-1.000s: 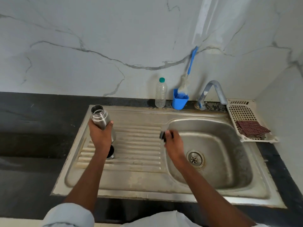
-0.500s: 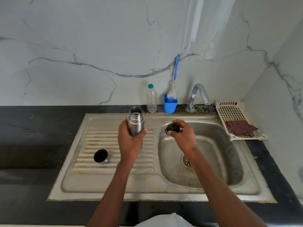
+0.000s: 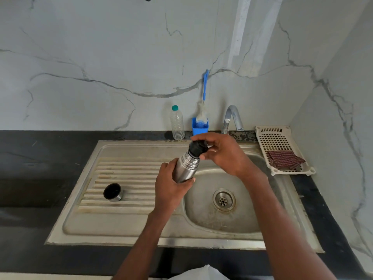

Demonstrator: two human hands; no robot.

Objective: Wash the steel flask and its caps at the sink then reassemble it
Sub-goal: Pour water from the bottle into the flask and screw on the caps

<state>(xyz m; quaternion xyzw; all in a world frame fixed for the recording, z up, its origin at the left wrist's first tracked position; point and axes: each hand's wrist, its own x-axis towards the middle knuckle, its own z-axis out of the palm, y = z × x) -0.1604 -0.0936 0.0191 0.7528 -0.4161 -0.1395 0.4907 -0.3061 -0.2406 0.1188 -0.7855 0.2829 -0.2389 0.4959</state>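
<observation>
My left hand [image 3: 171,186] grips the lower body of the steel flask [image 3: 186,166], which tilts toward the right over the edge of the sink basin [image 3: 252,219]. On the flask's mouth sits the black inner cap [image 3: 197,148], pinched between the fingers and thumb of my right hand [image 3: 224,152]. The steel outer cap [image 3: 112,192] lies on its side on the ribbed drainboard [image 3: 129,178], its dark inside facing me, well left of both hands.
Along the back wall stand a clear plastic bottle [image 3: 177,124], a blue holder with a bottle brush [image 3: 200,126] and the tap [image 3: 232,118]. A white perforated tray [image 3: 282,148] with a red checked cloth [image 3: 284,159] sits at the right. Black counter surrounds the sink.
Both hands came together: the flask moved right and tilted, and my right hand brought the black cap onto its mouth. The outer cap stayed on the drainboard.
</observation>
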